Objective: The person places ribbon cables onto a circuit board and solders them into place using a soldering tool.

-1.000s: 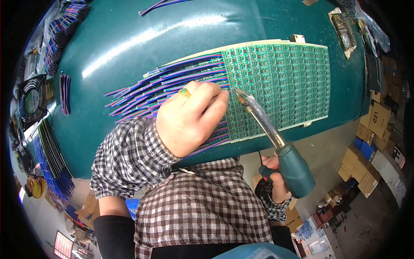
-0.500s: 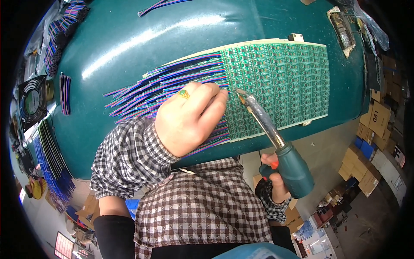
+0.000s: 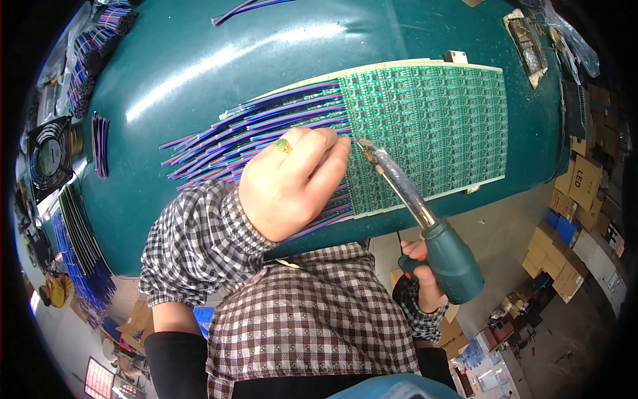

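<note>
A green circuit board panel (image 3: 432, 126) lies on the table, covered with rows of small parts. Blue, red and black wire strips (image 3: 292, 106) fan out to the left from the row where they meet the panel. Across these strips rests my left hand (image 3: 289, 179), wearing a ring, thumb and fingers closed in a pinch at the wire ends. Whatever is between its fingertips is hidden. My right hand (image 3: 425, 276) grips the green handle of a soldering iron (image 3: 455, 263). The iron's tip is at the panel, just right of my left fingertips; whether it touches cannot be told.
A black fan (image 3: 50, 159) stands at the left edge. Bundles of wires lie beside it (image 3: 100, 145), below it (image 3: 83, 246) and at the top left (image 3: 100, 50). A soldering tray (image 3: 527, 50) sits at the far right. Cardboard boxes (image 3: 578, 186) are stacked beyond the table.
The soldering iron's tip has shifted slightly left, closer to my left fingertips, and its handle has moved a little with it. My left hand stays in place.
</note>
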`<action>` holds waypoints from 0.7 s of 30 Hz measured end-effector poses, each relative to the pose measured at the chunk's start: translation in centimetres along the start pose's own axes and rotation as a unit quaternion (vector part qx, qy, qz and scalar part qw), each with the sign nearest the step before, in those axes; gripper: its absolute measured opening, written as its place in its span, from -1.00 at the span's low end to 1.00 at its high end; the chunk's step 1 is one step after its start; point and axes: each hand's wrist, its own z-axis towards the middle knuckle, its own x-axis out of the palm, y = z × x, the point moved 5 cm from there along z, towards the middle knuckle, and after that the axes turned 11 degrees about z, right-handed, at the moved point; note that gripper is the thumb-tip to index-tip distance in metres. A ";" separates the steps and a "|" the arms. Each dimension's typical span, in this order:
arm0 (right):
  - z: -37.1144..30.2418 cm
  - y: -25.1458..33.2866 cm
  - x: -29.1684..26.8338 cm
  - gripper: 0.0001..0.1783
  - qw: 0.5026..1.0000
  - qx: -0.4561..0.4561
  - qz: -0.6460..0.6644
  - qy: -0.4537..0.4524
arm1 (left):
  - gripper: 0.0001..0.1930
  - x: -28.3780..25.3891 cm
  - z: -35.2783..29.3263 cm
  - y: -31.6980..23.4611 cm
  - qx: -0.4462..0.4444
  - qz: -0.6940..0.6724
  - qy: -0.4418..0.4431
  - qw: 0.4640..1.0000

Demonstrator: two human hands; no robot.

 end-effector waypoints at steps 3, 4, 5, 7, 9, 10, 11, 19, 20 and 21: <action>0.1 0.1 0.2 -0.37 1.000 0.006 0.008 -0.006 | -0.66 0.0 0.0 -0.1 -0.003 0.000 -0.001 1.000; 0.1 0.0 0.1 -0.37 1.000 0.006 0.008 -0.006 | -0.66 0.0 0.0 -0.1 -0.006 0.000 -0.001 1.000; 0.1 0.0 0.1 -0.38 1.000 0.003 0.002 -0.001 | -0.66 0.0 0.0 -0.1 -0.006 -0.001 -0.001 1.000; 0.2 0.0 0.1 -0.38 1.000 0.000 -0.005 0.004 | -0.66 -0.1 0.0 0.0 -0.005 -0.003 -0.003 1.000; 0.1 -0.1 0.1 -0.38 1.000 -0.007 -0.001 0.001 | -0.66 0.0 0.0 0.0 -0.003 -0.004 -0.002 1.000; 0.2 0.0 0.2 -0.38 1.000 -0.007 -0.001 0.001 | -0.66 0.0 0.0 0.0 -0.001 -0.004 -0.001 1.000; 0.2 0.2 0.3 -0.37 1.000 -0.004 -0.002 0.000 | -0.66 0.0 0.0 0.0 -0.001 -0.004 -0.001 1.000; 0.1 0.4 0.4 -0.35 1.000 0.001 -0.016 -0.006 | -0.66 0.0 0.0 0.0 -0.007 -0.006 -0.002 1.000; 0.0 0.2 0.2 -0.35 1.000 -0.002 -0.022 -0.004 | -0.66 0.0 0.0 0.0 -0.006 -0.006 -0.002 1.000; -0.1 0.1 0.1 -0.35 1.000 -0.006 -0.027 -0.002 | -0.65 0.0 0.0 0.0 -0.005 -0.007 -0.002 1.000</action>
